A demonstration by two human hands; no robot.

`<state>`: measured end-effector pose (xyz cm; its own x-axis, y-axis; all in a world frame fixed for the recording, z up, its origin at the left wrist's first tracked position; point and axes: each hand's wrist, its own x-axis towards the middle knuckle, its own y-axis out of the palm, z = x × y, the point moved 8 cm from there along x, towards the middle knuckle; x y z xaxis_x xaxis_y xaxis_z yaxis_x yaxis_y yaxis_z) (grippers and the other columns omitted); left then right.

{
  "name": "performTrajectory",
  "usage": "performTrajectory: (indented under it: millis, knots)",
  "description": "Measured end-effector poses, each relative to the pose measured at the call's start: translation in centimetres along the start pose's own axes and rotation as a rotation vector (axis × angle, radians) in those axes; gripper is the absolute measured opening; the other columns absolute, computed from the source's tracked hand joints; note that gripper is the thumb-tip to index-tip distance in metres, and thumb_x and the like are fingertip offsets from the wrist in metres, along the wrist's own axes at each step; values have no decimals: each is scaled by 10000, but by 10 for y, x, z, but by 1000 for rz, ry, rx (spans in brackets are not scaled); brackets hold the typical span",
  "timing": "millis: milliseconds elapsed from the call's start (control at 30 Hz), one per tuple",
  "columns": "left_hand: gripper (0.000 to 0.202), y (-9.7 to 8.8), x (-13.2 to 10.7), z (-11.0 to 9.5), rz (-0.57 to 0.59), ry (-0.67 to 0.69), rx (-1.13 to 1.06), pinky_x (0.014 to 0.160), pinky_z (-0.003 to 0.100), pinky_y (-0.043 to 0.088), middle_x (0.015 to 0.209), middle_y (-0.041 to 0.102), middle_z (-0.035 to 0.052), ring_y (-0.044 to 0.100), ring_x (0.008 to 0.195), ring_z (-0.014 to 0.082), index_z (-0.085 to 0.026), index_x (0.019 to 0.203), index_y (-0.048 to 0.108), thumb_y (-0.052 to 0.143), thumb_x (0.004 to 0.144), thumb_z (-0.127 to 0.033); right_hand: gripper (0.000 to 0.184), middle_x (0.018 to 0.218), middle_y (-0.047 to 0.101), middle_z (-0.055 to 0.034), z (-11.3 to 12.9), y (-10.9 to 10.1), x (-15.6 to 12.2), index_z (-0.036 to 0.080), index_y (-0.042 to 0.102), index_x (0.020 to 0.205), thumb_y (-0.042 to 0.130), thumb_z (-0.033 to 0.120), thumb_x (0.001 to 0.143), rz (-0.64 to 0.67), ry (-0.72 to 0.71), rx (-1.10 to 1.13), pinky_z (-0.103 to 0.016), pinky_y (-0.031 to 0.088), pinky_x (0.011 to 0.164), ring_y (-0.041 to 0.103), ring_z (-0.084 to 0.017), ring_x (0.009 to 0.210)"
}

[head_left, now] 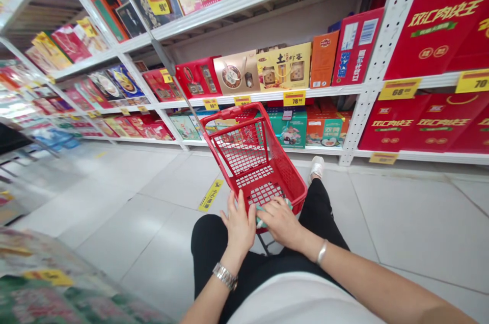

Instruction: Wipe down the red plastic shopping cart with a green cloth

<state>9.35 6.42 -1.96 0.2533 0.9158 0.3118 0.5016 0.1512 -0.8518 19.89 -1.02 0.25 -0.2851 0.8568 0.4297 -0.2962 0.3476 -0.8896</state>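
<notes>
A red plastic shopping basket [254, 161] with a mesh-like grid body stands in front of me, and its long handle tilts away toward the shelves. My left hand [239, 224] grips the near rim of the basket. My right hand [278, 222] lies beside it, closed over a small teal item [266, 210] at that rim. The teal item is mostly hidden under my fingers, so I cannot tell what it is. The basket looks otherwise bare inside.
White metal shelving [376, 54] runs along the far side, stacked with red and yellow gift boxes and yellow price tags. A low display [42, 283] lies at lower left. A yellow floor sticker [211, 195] marks the pale tiles.
</notes>
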Motion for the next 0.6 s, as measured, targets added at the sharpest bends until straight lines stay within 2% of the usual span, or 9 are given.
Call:
performTrajectory:
  millis: [100,167,233,333,433,600]
  knots:
    - [535,-19,25,-2,-61,94,62,1198,665,211,1572,430,190,334,1495,335,-197,1483,474,391,998,-408,323,914,647,-70,-11,-5,-13,214,681,1113,501,77,883,10,-29,30,-409,356,956,518,-223,889]
    - [565,-31,56,-3,-66,193,133,1213,660,172,1613,373,177,257,1529,339,-194,1493,462,450,978,-425,345,915,650,-63,-18,-9,-21,222,682,1112,497,61,870,11,-44,60,-405,350,967,514,-214,879]
    - [561,-36,89,-4,-3,309,215,1222,662,116,1615,373,160,239,1535,338,-207,1472,494,498,959,-433,349,922,663,-60,-24,-13,-28,223,683,1110,489,57,872,5,-61,90,-404,346,993,521,-207,874]
    - [447,-34,125,0,142,418,278,1230,651,92,1542,499,123,326,1503,320,-260,1331,630,552,938,-459,343,974,696,-60,-33,-21,-35,230,689,1111,498,63,880,-2,-76,138,-404,332,1046,552,-199,908]
    - [357,-29,135,-1,210,472,264,1235,640,117,1444,604,104,398,1465,307,-266,1217,689,588,927,-447,359,986,718,-53,-51,-28,-39,248,695,1125,503,65,884,24,-54,178,-407,328,1078,590,-189,950]
    - [314,-22,131,-19,140,404,234,1219,682,120,1320,675,113,437,1412,339,-247,1141,713,550,948,-434,344,1104,737,-75,-113,-35,-46,263,700,1151,545,109,886,41,92,237,-498,304,1139,645,-195,1069]
